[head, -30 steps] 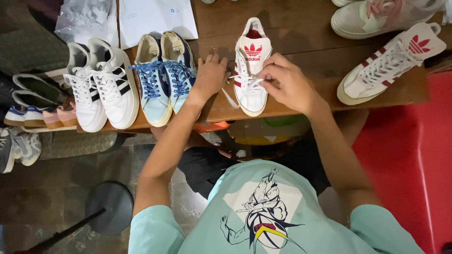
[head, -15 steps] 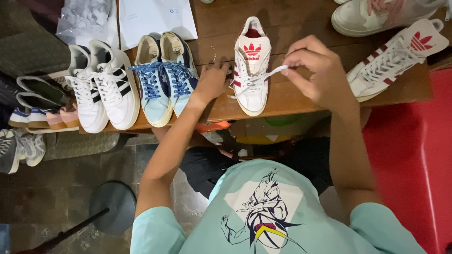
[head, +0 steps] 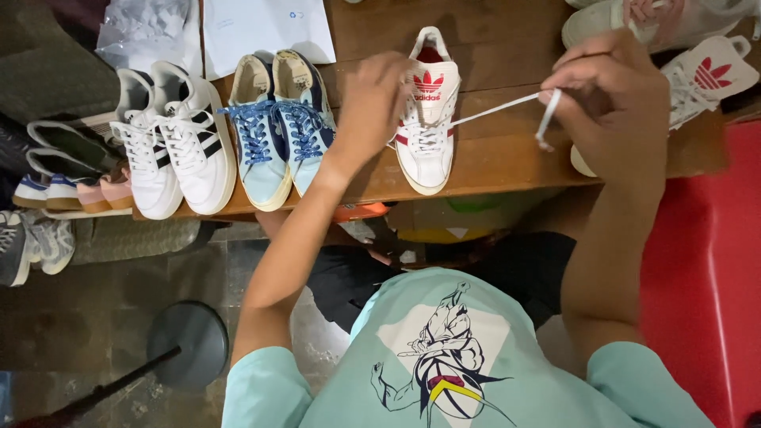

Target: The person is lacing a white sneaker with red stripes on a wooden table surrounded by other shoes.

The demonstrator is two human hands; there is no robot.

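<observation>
A white sneaker with red stripes and a red tongue logo point(head: 426, 139) stands on the wooden table point(head: 491, 162), toe toward me. My left hand point(head: 372, 99) rests against its left side and steadies it. My right hand point(head: 614, 99) is off to the sneaker's right, pinching a white shoelace point(head: 499, 107). The lace runs taut from the sneaker's eyelets to my fingers, and its loose end hangs below them. The matching sneaker point(head: 697, 83) lies partly hidden behind my right hand.
A pair of light blue sneakers with blue laces point(head: 277, 127) and a white pair with black stripes point(head: 170, 139) line the table's left. White papers point(head: 265, 28) lie behind them. More shoes point(head: 55, 170) sit on a lower rack at left, and something red point(head: 705, 269) stands at right.
My right hand has pulled the lace out to the right, from over the sneaker to well clear of it, drawing it taut. My left hand stayed on the shoe.
</observation>
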